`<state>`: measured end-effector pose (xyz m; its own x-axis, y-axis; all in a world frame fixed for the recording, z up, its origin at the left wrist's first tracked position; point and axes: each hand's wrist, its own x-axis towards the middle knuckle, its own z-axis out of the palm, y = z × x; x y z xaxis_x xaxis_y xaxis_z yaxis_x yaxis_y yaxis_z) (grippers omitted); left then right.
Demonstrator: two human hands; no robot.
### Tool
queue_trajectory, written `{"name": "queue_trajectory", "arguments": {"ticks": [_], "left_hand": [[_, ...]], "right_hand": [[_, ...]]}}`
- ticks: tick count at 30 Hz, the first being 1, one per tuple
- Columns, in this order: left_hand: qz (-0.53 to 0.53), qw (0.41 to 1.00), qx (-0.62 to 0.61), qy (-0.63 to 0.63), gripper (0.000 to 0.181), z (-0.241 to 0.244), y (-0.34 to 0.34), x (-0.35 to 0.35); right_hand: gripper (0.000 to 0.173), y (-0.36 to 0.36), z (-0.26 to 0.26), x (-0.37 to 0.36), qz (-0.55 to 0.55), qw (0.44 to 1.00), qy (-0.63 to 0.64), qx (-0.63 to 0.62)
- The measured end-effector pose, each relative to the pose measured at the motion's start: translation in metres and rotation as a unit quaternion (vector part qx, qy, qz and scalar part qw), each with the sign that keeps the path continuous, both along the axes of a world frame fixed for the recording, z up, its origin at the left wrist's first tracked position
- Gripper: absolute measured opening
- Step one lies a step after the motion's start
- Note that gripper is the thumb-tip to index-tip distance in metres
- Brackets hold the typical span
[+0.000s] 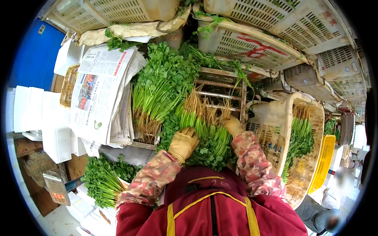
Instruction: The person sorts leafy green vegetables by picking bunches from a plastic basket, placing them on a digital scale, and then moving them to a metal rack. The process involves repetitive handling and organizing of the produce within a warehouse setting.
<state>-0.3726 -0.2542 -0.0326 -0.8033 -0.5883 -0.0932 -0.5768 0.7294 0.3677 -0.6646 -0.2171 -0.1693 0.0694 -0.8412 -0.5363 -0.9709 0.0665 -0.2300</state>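
My left hand [183,142], in a yellowish glove, rests on the stems of a bunch of leafy green herbs with brown roots [192,116]. My right hand [233,125], gloved alike, is at the root end of another bunch [221,137]; its fingertips are partly hidden among the roots. Both bunches lie with roots away from me and leaves towards my body, over a rusty metal rack [242,97]. Left of them a larger pile of the same herbs [159,82] lies with its leaves pointing away and its roots towards me.
A stack of newspapers [97,97] is at the left. Below it are another herb bunch [103,180] and a digital scale [59,188]. An open plastic crate [288,118] with herbs stands at the right, other crates [251,44] behind. White foam boxes [56,126] line the left; a person [319,216] is at the lower right.
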Motion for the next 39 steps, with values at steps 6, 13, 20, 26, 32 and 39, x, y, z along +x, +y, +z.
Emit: {"name": "queue_trajectory", "arguments": {"ticks": [6,13,20,26,32,39], "left_hand": [[-0.041,0.997,-0.038,-0.053,0.018,-0.012,0.003,-0.056],[-0.046,0.995,-0.088,0.011,0.019,-0.053,0.006,-0.062],[-0.024,0.999,-0.037,-0.019,0.02,-0.049,0.002,-0.049],[-0.008,0.998,-0.011,-0.057,0.028,-0.036,-0.002,-0.048],[-0.024,0.995,-0.004,-0.096,0.039,-0.046,0.001,-0.061],[-0.051,0.993,0.018,-0.103,0.039,-0.031,0.007,-0.056]], "right_hand": [[0.058,-0.009,0.042,0.022,-0.372,0.898,-0.231,0.041],[0.055,-0.046,0.072,0.067,-0.271,0.955,-0.086,0.081],[0.049,-0.04,0.029,0.047,-0.244,0.949,-0.186,0.07],[0.047,0.005,-0.013,0.015,-0.453,0.706,-0.541,0.059],[0.06,-0.013,0.017,0.023,-0.349,0.722,-0.594,0.066],[0.048,-0.012,0.079,0.057,-0.246,0.951,-0.159,-0.101]]}}
